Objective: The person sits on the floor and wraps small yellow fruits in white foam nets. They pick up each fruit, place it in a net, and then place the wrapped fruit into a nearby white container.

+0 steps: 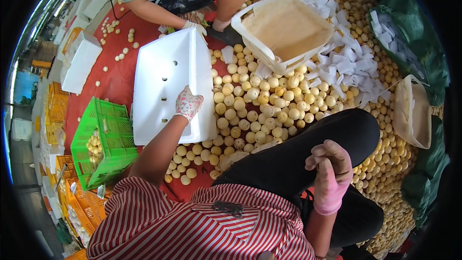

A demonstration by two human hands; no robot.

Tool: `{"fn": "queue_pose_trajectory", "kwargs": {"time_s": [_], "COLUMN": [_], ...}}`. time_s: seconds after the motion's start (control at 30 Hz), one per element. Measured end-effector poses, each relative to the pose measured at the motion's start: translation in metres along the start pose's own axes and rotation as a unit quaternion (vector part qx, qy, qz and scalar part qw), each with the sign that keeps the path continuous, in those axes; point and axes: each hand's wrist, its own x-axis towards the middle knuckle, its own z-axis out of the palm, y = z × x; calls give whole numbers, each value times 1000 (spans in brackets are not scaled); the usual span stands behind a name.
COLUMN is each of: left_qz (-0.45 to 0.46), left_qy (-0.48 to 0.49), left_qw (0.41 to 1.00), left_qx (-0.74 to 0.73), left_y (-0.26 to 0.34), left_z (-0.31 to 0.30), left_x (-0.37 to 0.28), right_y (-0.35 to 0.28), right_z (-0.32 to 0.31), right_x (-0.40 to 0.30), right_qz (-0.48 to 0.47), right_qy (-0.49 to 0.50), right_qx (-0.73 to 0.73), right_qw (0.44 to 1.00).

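Note:
My left hand (188, 103), in a floral glove, grips the right wall of a white foam box (148, 79) with several holes inside. In a pink-palmed glove, my right hand (330, 177) is raised above my dark-trousered leg, its fingers loosely bent and nothing visible in them. Pale yellow round fruits (260, 126), some with brown stripes, lie loose between the box and my legs. Beyond them rests a cream plastic basket (288, 29) with no fruit visible inside. A co-worker's gloved hand (195, 27) is at the far corner of the foam box.
A green crate (112, 130) holding fruits stands left of the foam box on red sheeting (115, 68). White foam sleeves (346, 57) lie heaped beyond the basket. Another cream basket (411, 112) sits at the right by green sheeting (426, 184). Orange crates (85, 202) line the left.

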Motion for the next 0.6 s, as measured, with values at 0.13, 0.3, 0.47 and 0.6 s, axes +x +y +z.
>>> {"fn": "queue_pose_trajectory", "kwargs": {"time_s": [0.13,0.3,0.47,0.6], "left_qz": [-33,-86,-202,-103], "left_qy": [10,79,84,221], "left_qw": [997,988,974,965], "left_qx": [68,105,55,96], "left_y": [-20,-104,-220,-159], "left_z": [-19,-49,-52,-54], "left_x": [-17,-34,-31,-62], "right_y": [-2,1,1,3], "right_z": [-7,-17,-12,-10], "right_x": [-4,-10,-4,-1], "right_qz": [-5,-21,-24,-21], "right_qy": [13,12,-20,-25], "right_qx": [-2,-3,6,-1], "right_qw": [1000,1000,999,999]}}
